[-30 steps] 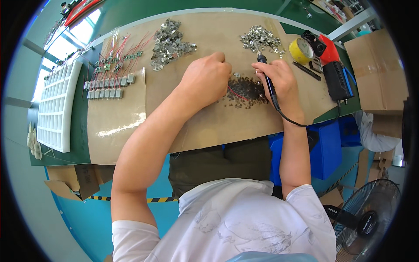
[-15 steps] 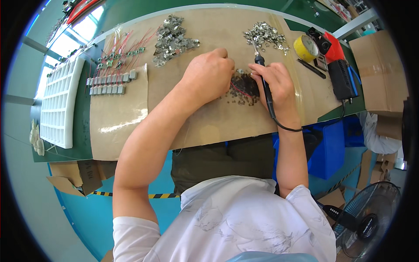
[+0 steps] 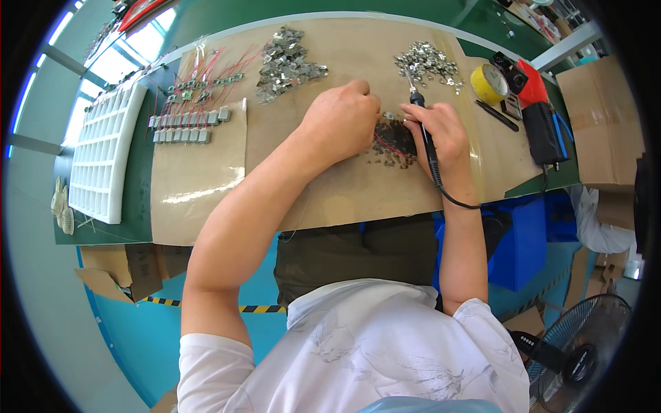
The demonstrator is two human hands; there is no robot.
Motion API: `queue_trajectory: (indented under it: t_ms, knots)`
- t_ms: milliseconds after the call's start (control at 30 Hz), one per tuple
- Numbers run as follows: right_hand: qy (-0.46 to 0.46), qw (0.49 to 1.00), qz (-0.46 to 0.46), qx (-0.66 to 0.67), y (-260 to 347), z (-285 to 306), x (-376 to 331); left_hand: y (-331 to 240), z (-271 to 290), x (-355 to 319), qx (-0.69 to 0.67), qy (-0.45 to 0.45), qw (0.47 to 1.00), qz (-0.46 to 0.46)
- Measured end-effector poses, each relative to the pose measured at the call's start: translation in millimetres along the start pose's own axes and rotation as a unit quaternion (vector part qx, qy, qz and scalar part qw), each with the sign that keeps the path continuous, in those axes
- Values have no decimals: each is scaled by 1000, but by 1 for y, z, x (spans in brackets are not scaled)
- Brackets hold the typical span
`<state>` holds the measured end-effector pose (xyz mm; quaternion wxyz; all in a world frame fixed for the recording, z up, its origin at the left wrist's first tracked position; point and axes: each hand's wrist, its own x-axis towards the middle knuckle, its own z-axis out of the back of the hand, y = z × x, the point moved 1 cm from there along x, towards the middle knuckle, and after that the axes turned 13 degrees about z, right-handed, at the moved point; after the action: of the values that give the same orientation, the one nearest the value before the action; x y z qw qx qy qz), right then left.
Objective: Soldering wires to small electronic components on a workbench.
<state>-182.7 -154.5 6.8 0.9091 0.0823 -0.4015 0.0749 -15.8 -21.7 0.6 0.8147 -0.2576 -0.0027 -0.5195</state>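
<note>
Head view: soldering iron is gripped pen-style by right hand, tip at 12 o'clock. Left hand is pinched on a small part, probably wired, just beside the tip, above the scorched patch.

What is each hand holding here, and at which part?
The right hand grips a black soldering iron around its handle, tip pointing away. The left hand pinches a small metal part at its fingertips; the exact hold cannot be told.

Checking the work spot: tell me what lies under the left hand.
Under the left hand lies brown paper; red wires and a dark scorched patch show at its edge. Whatever the fingers pinch is covered.
</note>
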Motion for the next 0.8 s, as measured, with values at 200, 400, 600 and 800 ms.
queue_trajectory:
  t_ms: [200, 400, 600, 800]
  knots:
    - [-4, 1000, 22, -5, 4, -6, 6, 9, -5, -1, 42, 31, 999, -4]
    - [12, 1000, -28, -8, 5, 2, -4, -5, 15, 0, 21, 35, 999, 32]
    - [-1, 1000, 5, -9, 8, 1, -1, 13, 24, 4, 53, 73, 993, 74]
    - [-11, 1000, 22, 8, 6, -1, 3, 19, 33, -1, 71, 18, 986, 148]
